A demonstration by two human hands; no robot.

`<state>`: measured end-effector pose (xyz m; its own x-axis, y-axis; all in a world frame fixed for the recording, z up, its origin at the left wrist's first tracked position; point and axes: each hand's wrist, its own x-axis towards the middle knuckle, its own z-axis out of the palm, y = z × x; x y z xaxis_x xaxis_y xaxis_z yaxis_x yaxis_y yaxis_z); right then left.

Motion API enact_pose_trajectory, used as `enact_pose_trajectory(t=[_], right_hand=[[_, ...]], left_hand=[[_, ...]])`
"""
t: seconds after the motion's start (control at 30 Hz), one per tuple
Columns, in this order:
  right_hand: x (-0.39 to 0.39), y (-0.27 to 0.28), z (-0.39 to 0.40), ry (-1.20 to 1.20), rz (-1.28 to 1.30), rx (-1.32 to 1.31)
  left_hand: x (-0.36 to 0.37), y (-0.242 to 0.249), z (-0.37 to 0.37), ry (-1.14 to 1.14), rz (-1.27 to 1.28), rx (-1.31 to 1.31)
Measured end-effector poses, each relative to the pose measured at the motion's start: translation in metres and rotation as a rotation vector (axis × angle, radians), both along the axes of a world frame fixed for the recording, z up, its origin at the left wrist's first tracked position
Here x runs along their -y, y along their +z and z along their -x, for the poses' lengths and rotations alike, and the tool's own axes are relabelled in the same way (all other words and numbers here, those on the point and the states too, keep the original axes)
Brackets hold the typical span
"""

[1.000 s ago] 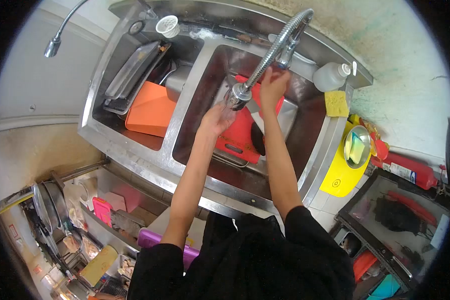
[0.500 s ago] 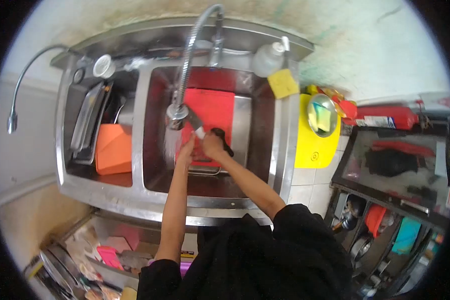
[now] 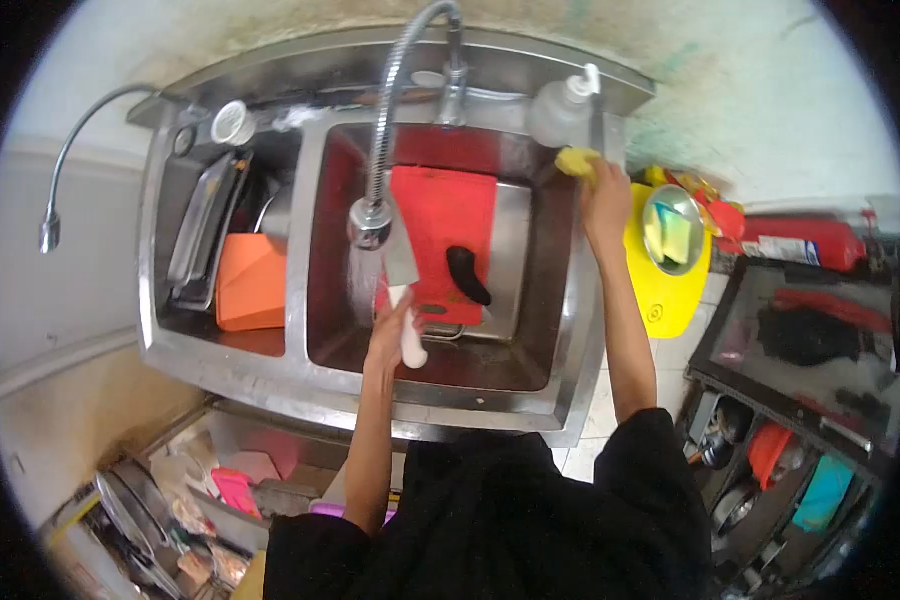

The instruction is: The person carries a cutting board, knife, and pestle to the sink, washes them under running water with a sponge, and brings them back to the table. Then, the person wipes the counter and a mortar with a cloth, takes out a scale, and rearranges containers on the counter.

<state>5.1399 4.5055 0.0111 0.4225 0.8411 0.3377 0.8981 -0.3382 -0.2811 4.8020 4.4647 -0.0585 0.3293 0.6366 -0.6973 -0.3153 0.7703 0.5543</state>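
My left hand is closed around the white handle of a kitchen knife, whose broad blade points up the basin beside the running tap. At the right rim of the sink, my right hand grips a crumpled yellow cloth by the soap pump bottle. A red cutting board lies in the main basin over a metal tray. On the board rests a dark curved object whose kind I cannot make out.
The left basin holds metal trays and an orange container. Right of the sink, a metal bowl with sponges stands on a yellow board. A red fire extinguisher lies beyond. A white cup sits on the back ledge.
My right hand has left the knife and moved up right to grasp the yellow cloth, which hung flat on the rim. My left hand now has the knife alone, slightly lower.
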Motion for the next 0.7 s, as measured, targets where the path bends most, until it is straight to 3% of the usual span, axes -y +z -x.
enact_pose_trajectory(t=[0.07,0.13,0.27,0.37,0.47,0.53,0.63,0.7], right_hand=[[0.016,-0.004,0.040,0.203,-0.198,-0.291],[0.021,-0.005,0.100,0.344,-0.116,-0.599],[0.022,-0.031,0.183,0.729,0.104,-0.673],[0.011,-0.023,0.193,0.720,0.206,-0.582],[-0.041,-0.059,0.192,0.462,0.146,-0.487],[-0.071,-0.075,0.179,0.390,-0.117,-0.949],[-0.050,-0.044,0.167,0.428,-0.265,-0.336],[-0.018,-0.052,0.176,0.495,-0.178,-0.445]], left_hand=[[0.003,0.020,-0.004,0.019,-0.022,0.074],[0.004,0.023,0.001,-0.071,-0.006,0.064],[0.007,0.040,-0.003,-0.187,-0.064,-0.030],[0.010,0.041,0.003,-0.206,-0.067,-0.059],[0.021,0.056,-0.002,-0.251,-0.051,-0.078],[0.029,0.059,-0.007,-0.255,0.005,-0.017],[0.021,0.062,-0.011,-0.254,-0.039,-0.025],[0.012,0.062,-0.011,-0.226,-0.039,-0.048]])
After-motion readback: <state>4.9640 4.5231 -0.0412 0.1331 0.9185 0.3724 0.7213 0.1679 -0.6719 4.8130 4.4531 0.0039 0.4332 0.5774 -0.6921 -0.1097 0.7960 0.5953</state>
